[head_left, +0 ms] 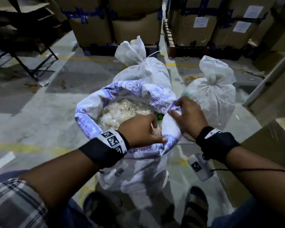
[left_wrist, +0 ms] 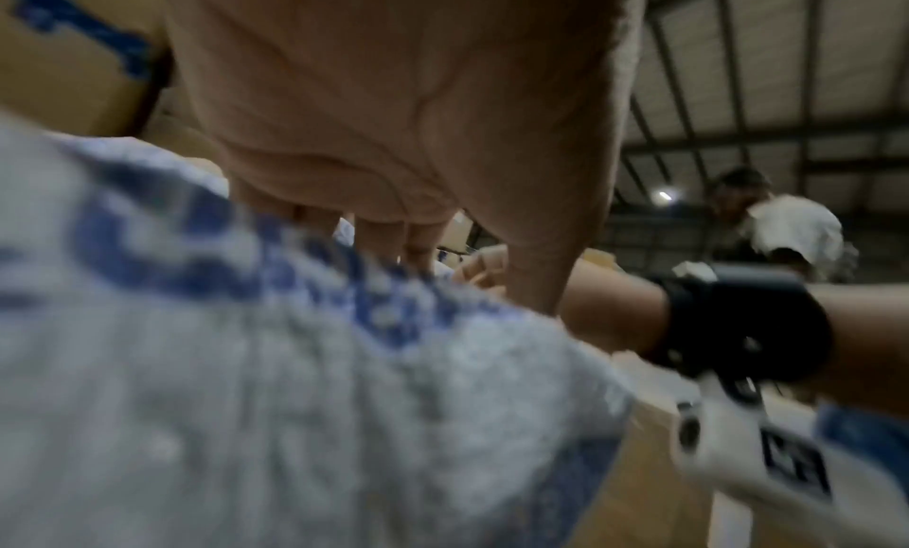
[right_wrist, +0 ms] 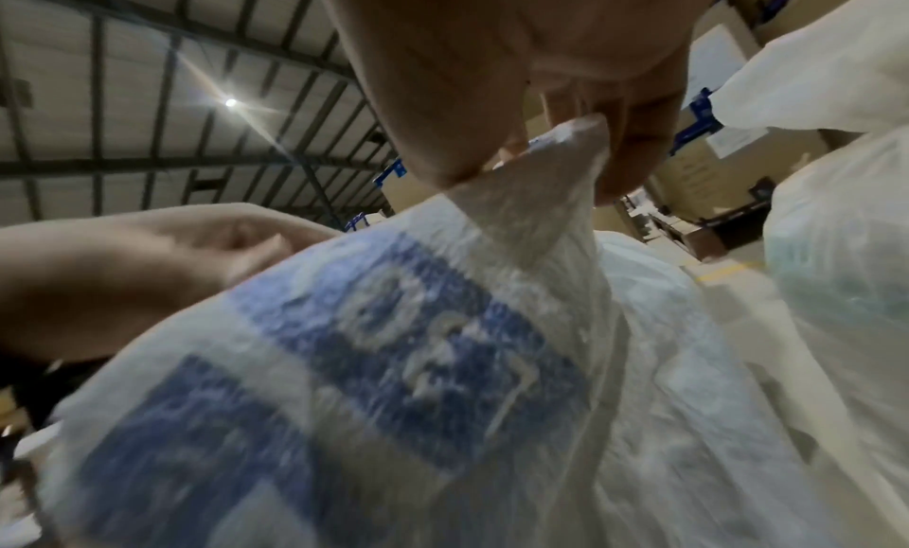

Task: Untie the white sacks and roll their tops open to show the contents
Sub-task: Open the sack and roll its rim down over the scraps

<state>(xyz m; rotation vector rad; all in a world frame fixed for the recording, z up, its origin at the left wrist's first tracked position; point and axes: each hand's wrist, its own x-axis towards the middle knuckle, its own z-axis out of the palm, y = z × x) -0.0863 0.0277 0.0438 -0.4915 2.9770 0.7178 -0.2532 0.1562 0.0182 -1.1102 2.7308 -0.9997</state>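
A white sack with blue print (head_left: 135,170) stands open on the floor in front of me, its top rolled outward into a rim (head_left: 89,119). Pale, clear-wrapped contents (head_left: 122,111) show inside. My left hand (head_left: 143,132) grips the near right part of the rim, fingers inside and thumb outside. My right hand (head_left: 186,112) pinches a fold of the rim at its right side; the right wrist view shows the thumb and fingers (right_wrist: 432,144) squeezing that fold (right_wrist: 541,191). Two more white sacks stand tied behind: one straight ahead (head_left: 141,68), one to the right (head_left: 212,91).
Stacked cardboard boxes (head_left: 135,30) with blue tape line the back, on pallets. A dark metal frame (head_left: 31,63) stands at the left. A cardboard box (head_left: 270,145) is close on my right. My feet (head_left: 196,208) are beside the sack's base. Another person (left_wrist: 767,226) shows in the left wrist view.
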